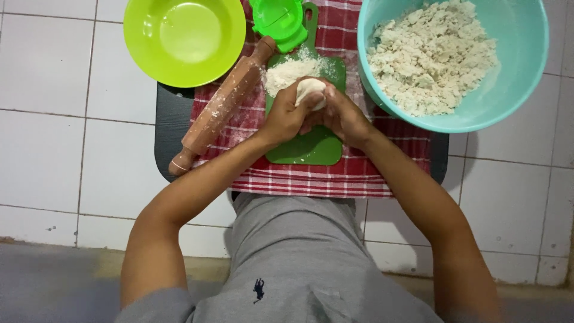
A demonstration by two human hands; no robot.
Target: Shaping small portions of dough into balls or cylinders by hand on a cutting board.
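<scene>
— What are the hands doing?

— Both are closed around a lump of dough (311, 91). The left hand (287, 116) wraps it from one side and the right hand (342, 116) from the other, fingers curled in tight so only the pale top of the lump shows between them.

— Where is that lump?

— Held just above the green cutting board (311, 148), near the board's far end, right beside a heap of flour (287, 72) that lies on the board. Whether the dough touches the board I cannot tell.

— What does the board rest on?

— A red checked cloth (335, 176), spread over a dark tray (172, 128) on the white tiled floor (54, 137).

— Anything else on the cloth?

— A wooden rolling pin (221, 107), dusted with flour, lies slanted along the cloth's left edge, its lower handle reaching past the cloth onto the tray. At the far edge of the cloth, touching the board's handle, sits a green plastic dumpling press (278, 21).

— And the bowls?

— A lime green bowl (184, 39) stands at the tray's far left corner. A turquoise bowl (514, 78) at the far right corner holds crumbly dough mix (430, 57), just beside the right hand.

— The person?

— A grey shirt (293, 263) fills the near side, bare forearms reaching forward.
</scene>
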